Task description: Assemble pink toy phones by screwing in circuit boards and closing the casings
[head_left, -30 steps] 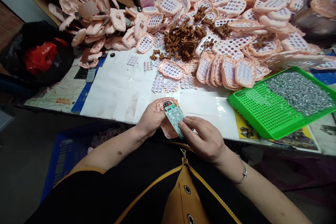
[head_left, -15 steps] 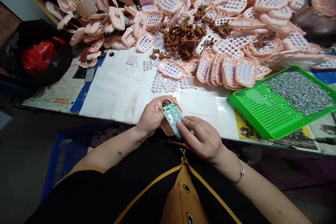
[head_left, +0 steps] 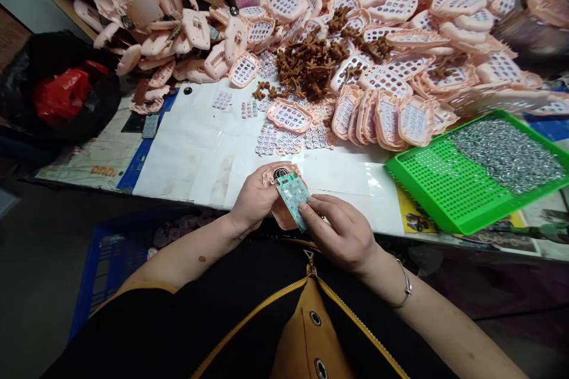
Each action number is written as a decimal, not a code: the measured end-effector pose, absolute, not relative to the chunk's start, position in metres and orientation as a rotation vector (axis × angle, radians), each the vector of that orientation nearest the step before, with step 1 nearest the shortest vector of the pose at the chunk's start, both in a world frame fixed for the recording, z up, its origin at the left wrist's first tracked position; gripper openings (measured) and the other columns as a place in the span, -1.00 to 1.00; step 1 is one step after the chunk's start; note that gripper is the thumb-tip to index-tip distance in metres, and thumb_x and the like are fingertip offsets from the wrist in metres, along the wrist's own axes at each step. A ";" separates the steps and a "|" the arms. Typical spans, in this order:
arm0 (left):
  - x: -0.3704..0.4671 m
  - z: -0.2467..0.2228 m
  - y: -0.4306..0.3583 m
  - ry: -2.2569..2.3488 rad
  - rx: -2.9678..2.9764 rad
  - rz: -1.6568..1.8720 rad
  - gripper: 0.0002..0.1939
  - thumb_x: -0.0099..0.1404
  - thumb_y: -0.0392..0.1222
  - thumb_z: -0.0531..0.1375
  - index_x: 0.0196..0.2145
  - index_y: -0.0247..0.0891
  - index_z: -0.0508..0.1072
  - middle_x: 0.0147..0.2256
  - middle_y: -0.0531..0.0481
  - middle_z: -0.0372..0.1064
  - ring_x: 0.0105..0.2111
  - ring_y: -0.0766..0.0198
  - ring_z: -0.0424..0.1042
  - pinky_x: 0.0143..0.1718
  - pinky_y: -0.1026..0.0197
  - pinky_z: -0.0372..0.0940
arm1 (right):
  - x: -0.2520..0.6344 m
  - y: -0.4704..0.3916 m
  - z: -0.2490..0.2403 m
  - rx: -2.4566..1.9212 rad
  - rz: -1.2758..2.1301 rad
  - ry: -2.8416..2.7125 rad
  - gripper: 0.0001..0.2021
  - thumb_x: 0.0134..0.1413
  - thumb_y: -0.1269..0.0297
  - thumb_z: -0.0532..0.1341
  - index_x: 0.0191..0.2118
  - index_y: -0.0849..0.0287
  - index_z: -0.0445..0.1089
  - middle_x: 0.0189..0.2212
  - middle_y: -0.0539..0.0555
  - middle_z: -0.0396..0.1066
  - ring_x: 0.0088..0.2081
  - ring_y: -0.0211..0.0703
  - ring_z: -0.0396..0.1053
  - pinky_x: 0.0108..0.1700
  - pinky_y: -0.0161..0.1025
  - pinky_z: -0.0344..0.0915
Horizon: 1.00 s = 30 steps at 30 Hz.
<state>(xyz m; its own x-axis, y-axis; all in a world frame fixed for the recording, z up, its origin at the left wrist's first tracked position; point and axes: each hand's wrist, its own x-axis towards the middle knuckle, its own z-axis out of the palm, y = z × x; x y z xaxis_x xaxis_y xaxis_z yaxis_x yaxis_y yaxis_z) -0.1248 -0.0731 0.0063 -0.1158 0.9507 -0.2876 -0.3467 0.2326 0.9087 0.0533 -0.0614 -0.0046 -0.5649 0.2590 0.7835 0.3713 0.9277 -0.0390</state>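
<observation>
My left hand [head_left: 254,200] is closed around a pink plastic shell [head_left: 283,217] at the table's front edge. Inside the shell's upper end sits a round black part [head_left: 281,173], probably a small speaker. A green circuit board [head_left: 293,198] lies tilted over the shell, its lower right edge pinched between the thumb and fingers of my right hand [head_left: 340,231]. Whether the board touches the shell all along cannot be made out. Beyond my hands, a pink shell with a white holed face [head_left: 290,116] rests beside sheets of small white keys [head_left: 267,139].
A brown heap of small parts [head_left: 311,65] lies mid-table. Pink keypad shells [head_left: 391,9] pile up behind and to the right; more shells [head_left: 195,32] spill from a cardboard box at left. A green tray [head_left: 427,189] at right holds many screws. A blue crate [head_left: 100,266] stands below.
The circuit board has shifted very slightly in my right hand's pinch. A dark green tool has come into sight at the right edge, beside the tray. The view has moved a little.
</observation>
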 end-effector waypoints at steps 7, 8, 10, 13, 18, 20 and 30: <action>-0.123 0.010 -0.073 1.138 0.680 1.276 -0.63 0.02 -0.25 0.38 -0.18 -0.28 0.44 -0.35 -0.01 0.53 -0.35 0.23 0.51 -0.21 0.15 0.41 | 0.049 -0.062 -0.007 -0.473 -0.109 -2.184 -0.71 0.14 0.55 0.20 -0.02 0.25 0.43 -0.35 0.17 0.54 -0.25 -0.08 0.54 -0.22 -0.14 0.58; -0.123 0.011 -0.073 1.136 0.678 1.276 -0.63 0.02 -0.25 0.38 -0.19 -0.29 0.44 -0.35 -0.01 0.53 -0.35 0.23 0.51 -0.21 0.15 0.41 | 0.048 -0.061 -0.006 -0.473 -0.115 -2.185 -0.73 0.15 0.55 0.19 -0.03 0.24 0.42 -0.35 0.16 0.54 -0.26 -0.09 0.54 -0.23 -0.15 0.58; -0.123 0.012 -0.073 1.132 0.677 1.271 -0.64 0.01 -0.26 0.38 -0.20 -0.29 0.44 -0.36 -0.01 0.53 -0.36 0.24 0.51 -0.23 0.16 0.41 | 0.047 -0.061 -0.005 -0.471 -0.124 -2.185 -0.75 0.17 0.54 0.17 -0.06 0.24 0.42 -0.36 0.15 0.54 -0.28 -0.10 0.54 -0.25 -0.16 0.58; -0.123 0.012 -0.073 1.132 0.699 1.283 -0.64 0.01 -0.25 0.39 -0.21 -0.30 0.44 -0.37 -0.01 0.53 -0.37 0.25 0.50 -0.25 0.18 0.41 | 0.046 -0.061 -0.004 -0.472 -0.121 -2.178 -0.78 0.14 0.56 0.19 -0.09 0.31 0.42 -0.37 0.20 0.54 -0.29 -0.09 0.53 -0.27 -0.17 0.57; -0.124 0.007 -0.073 1.124 0.705 1.301 -0.63 0.02 -0.22 0.40 -0.20 -0.28 0.45 -0.38 0.00 0.53 -0.39 0.25 0.51 -0.28 0.18 0.42 | 0.046 -0.063 -0.005 -0.468 -0.103 -2.183 -0.79 0.14 0.55 0.19 -0.10 0.31 0.41 -0.37 0.20 0.53 -0.28 -0.09 0.52 -0.26 -0.17 0.57; -0.126 0.006 -0.073 1.101 0.695 1.282 -0.63 0.01 -0.22 0.41 -0.20 -0.28 0.46 -0.38 0.00 0.54 -0.38 0.23 0.52 -0.27 0.17 0.43 | 0.046 -0.062 -0.005 -0.464 -0.108 -2.185 -0.80 0.16 0.53 0.17 -0.09 0.28 0.41 -0.37 0.17 0.53 -0.28 -0.12 0.52 -0.26 -0.18 0.57; -0.140 0.013 -0.073 0.940 0.719 1.164 -0.68 0.10 -0.22 0.36 -0.16 -0.28 0.52 -0.27 -0.08 0.56 -0.28 0.14 0.54 -0.19 0.14 0.40 | 0.048 -0.063 -0.002 -0.444 -0.147 -2.213 -0.80 0.15 0.55 0.17 -0.10 0.35 0.41 -0.37 0.21 0.52 -0.27 -0.10 0.50 -0.24 -0.16 0.57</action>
